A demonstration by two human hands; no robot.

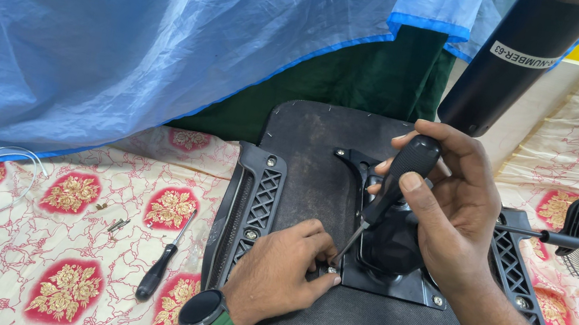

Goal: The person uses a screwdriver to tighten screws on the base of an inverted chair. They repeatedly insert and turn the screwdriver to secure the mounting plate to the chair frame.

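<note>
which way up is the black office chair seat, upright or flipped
Flipped: the black office chair seat shows its underside, with the metal mounting plate facing up.

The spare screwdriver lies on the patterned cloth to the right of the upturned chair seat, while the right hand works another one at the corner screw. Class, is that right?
Not quite. The head view shows the spare screwdriver on the patterned cloth to the left of the chair seat. The right hand does work another screwdriver at the corner screw.

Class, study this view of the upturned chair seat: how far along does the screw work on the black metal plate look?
Done: the plate's near right corner screw and far left corner screw look seated. In hand: the right hand drives a black-handled screwdriver into the near left corner screw, steadied by the left hand. Left: loose screws lie on the patterned cloth; the far right corner is hidden.
</note>
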